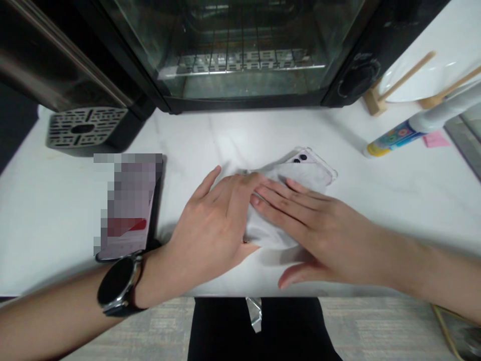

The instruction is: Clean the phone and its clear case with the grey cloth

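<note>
Pressing of the white cloth [272, 220] over the clear-cased phone [310, 165] is being done mid-table [240, 135], L hand [210, 220] and R hand [311, 230] flat, open, fingertips touching, nothing clamped. Phone's end shows at approx 1 o'clock. Even pressure w/ flat fingers is best kept, so cloth isn't shifted.

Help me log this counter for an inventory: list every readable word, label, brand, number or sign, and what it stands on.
None can be read: the print on the colourful tube is too blurred, any markings around the toaster oven's dial too small, and the phone screen is pixelated.
</note>
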Demonstrator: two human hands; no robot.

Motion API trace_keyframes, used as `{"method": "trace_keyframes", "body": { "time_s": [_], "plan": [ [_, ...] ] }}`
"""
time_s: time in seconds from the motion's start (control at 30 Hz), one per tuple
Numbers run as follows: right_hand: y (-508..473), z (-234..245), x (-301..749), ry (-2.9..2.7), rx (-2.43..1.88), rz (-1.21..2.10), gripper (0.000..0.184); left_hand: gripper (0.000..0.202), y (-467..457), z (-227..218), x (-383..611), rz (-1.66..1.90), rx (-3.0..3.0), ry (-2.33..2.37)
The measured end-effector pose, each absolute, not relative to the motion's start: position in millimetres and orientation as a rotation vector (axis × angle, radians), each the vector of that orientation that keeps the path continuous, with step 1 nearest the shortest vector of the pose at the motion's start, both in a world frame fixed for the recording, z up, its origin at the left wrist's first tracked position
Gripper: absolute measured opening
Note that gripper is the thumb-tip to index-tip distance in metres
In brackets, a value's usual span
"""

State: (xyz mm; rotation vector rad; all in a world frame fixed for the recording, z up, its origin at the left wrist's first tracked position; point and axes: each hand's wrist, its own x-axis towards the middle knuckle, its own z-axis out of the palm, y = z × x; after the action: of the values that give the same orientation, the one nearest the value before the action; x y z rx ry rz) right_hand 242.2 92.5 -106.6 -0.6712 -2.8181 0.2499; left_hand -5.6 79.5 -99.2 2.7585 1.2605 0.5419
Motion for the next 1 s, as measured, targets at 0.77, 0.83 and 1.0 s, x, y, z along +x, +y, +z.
{"method": "trace_keyframes", "body": {
  "time_s": [0.77,0.83,1.0],
  "plan": [
    [63.7,-112.6,244.0,-2.687,-0.968,0.202,0.114,0.101,84.5,-97.9,1.3,0.529,2.614,1.296],
    [76.4,-119.2,253.5,-2.566,-1.144,0.144,0.107,0.103,85.6,-97.8,1.8,0.569,2.601,1.260],
    [73.6,-125.7,228.9,-2.547,-1.078,0.177,0.120,0.102,85.5,-96.6,1.9,0.553,2.595,1.258]
  ]
}}
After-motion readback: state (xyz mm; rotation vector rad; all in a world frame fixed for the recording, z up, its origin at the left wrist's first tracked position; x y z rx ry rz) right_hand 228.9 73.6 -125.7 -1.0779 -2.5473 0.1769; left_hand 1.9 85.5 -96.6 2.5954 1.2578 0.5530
